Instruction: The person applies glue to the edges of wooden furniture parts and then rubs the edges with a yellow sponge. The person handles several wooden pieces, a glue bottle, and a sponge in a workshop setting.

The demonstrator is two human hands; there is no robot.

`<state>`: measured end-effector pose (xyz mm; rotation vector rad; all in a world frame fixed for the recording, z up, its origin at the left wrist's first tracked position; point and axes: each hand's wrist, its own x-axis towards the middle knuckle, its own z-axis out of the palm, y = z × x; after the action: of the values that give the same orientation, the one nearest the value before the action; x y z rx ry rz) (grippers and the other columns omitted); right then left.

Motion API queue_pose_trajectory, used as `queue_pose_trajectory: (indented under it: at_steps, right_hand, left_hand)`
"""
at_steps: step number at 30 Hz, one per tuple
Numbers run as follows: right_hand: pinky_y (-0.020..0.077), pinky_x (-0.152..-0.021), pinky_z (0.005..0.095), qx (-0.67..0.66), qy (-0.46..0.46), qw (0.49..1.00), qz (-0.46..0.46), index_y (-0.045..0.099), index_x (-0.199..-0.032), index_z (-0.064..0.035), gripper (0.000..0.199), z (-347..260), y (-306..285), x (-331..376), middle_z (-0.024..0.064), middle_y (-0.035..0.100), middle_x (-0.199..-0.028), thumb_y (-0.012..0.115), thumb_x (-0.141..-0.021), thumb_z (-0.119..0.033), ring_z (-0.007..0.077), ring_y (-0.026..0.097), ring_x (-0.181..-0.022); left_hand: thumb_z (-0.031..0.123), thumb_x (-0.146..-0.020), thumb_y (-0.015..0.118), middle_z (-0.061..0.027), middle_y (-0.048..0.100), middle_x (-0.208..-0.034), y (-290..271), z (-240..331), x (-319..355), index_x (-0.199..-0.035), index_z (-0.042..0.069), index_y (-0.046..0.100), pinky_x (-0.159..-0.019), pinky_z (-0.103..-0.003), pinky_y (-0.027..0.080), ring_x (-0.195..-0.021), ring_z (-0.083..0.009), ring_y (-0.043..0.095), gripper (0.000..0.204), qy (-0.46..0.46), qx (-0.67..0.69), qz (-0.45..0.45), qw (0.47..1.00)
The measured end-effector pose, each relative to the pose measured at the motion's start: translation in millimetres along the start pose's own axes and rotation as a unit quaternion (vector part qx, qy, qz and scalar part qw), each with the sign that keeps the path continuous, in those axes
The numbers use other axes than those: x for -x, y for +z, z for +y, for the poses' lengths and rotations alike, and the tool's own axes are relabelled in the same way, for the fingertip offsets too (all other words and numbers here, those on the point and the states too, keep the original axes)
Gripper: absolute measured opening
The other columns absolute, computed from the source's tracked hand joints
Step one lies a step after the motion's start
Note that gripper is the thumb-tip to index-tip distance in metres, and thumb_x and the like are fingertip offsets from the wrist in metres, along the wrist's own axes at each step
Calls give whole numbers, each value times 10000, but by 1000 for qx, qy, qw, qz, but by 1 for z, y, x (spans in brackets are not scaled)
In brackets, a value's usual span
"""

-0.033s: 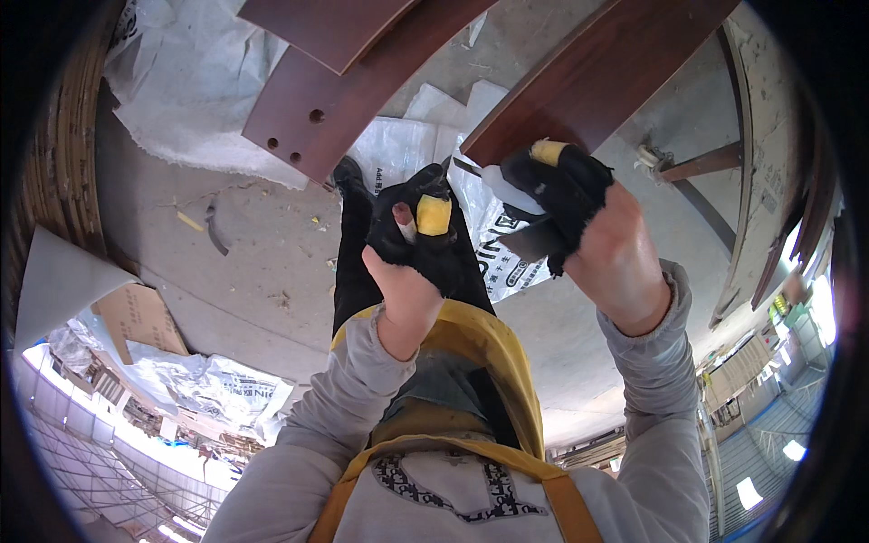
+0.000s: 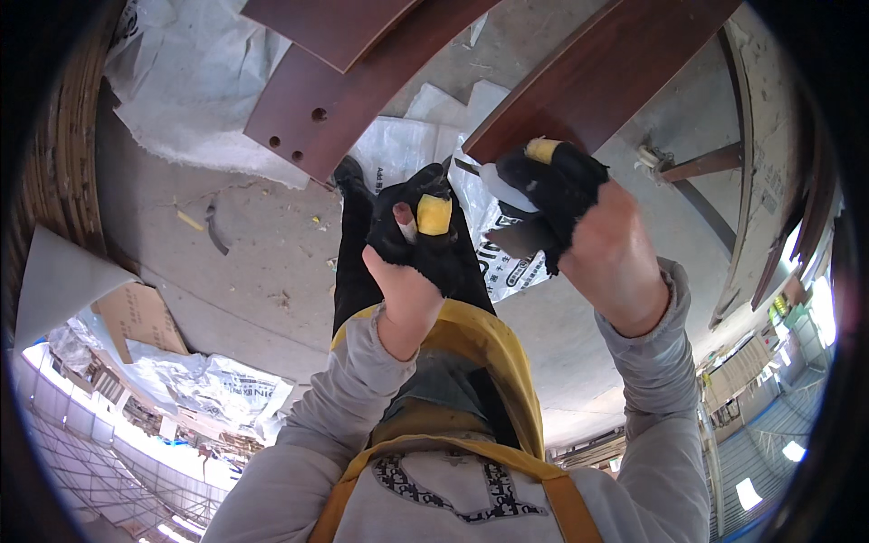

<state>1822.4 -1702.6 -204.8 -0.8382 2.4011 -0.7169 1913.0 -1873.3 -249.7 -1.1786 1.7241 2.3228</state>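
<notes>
White and smooth, a rounded piece (image 2: 509,190) sits in the right hand (image 2: 559,192), its gloved fingers closed round it; below, a grey flat piece (image 2: 516,241) juts from the same fist toward the left hand (image 2: 412,222). Whether the two pieces are joined cannot be told, since the black glove hides the rest. Both are held above the floor (image 2: 262,262), just beside the lower left corner of a long red-brown board (image 2: 606,81); whether the fingers touch that board is unclear. The left hand, in a matching black glove with yellow tape round one finger, is curled in front of the black trousers (image 2: 356,271); whether it grips anything cannot be seen. Left of the long board is a curved board (image 2: 348,109) with three holes near its lower end, and a third board (image 2: 335,27) overlaps its upper left edge. A black shoe (image 2: 348,171) shows by its lowest corner. Printed plastic sheeting (image 2: 466,195) spreads on the floor behind the hands, and a crumpled white sheet (image 2: 199,100) covers the floor's far left corner. Nearer, a yellow scrap (image 2: 190,220) and a dark curved strip (image 2: 215,231) lie toward the floor's left edge.
</notes>
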Motion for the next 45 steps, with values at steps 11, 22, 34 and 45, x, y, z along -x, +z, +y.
queue_pose_trajectory:
  at_steps: [11, 22, 34, 45]
  right_hand:
    - [509, -770, 352, -224, 40, 966, 124, 616, -1098, -41, 411, 2, 3, -13, 146, 637, -1044, 686, -705, 59, 332, 627, -910]
    - [509, -903, 358, -587, 98, 796, 109, 458, -1253, 78, 352, 15, 14, 10, 211, 560, -1214, 463, -930, -62, 307, 584, -1102]
    - [527, -876, 356, -535, 86, 824, 164, 475, -1247, 70, 369, 23, 11, 25, 192, 588, -1184, 521, -883, 33, 265, 610, -1061]
    - [508, -920, 379, -530, 54, 832, 157, 465, -1254, 73, 341, 29, 19, 31, 196, 577, -1195, 480, -927, -23, 270, 599, -1080]
  left_hand:
    - [251, -967, 515, 6, 583, -777, -13, -6, -2, -1091, -2, 602, -534, -209, 390, -605, -77, 495, 295, 3, -22, 4, 1000]
    - [87, -928, 522, -51, 611, -936, -3, 4, -13, -1105, -30, 592, -746, -236, 424, -806, -123, 549, 223, 121, -62, -39, 990]
    - [114, -937, 527, -61, 620, -912, 12, -3, -34, -992, -30, 611, -742, -248, 445, -784, -127, 555, 175, 231, -170, -89, 954]
    - [186, -938, 566, -21, 623, -794, 24, 2, -33, -928, -28, 634, -616, -216, 428, -666, -75, 534, 225, 53, -43, -38, 997]
